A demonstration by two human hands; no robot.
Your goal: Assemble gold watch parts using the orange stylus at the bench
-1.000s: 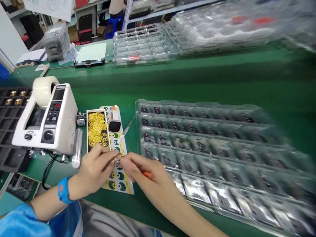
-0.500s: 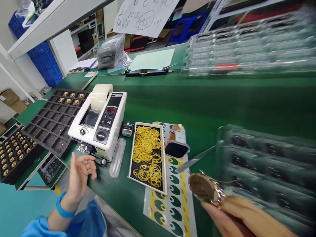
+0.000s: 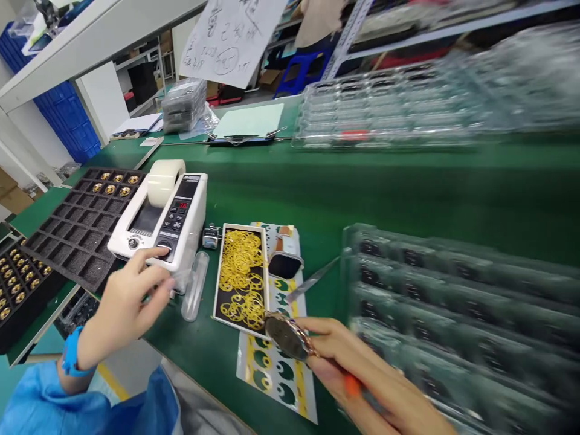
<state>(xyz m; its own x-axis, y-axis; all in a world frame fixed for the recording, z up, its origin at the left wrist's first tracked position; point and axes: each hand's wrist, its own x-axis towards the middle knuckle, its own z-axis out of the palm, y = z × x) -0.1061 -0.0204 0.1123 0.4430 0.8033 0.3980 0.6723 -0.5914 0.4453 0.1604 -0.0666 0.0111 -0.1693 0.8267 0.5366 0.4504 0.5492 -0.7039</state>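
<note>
Rose-gold metal rims the watch case [image 3: 289,337], its four-o'clock edge pinched between thumb and forefinger of the right hand [image 3: 367,377], likely so the flat dark side is left untouched; an orange-and-grey tool [image 3: 352,385] lies across that palm, presumably for handiness. Toward ten o'clock from the case, the left hand [image 3: 124,296] reaches over the tape dispenser [image 3: 194,211], fingers parted; whether they hold anything, I cannot tell.

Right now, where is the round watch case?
In the head view, low near the middle: the watch case is in the right hand, by the near right corner of the yellow-ring tray.
</note>
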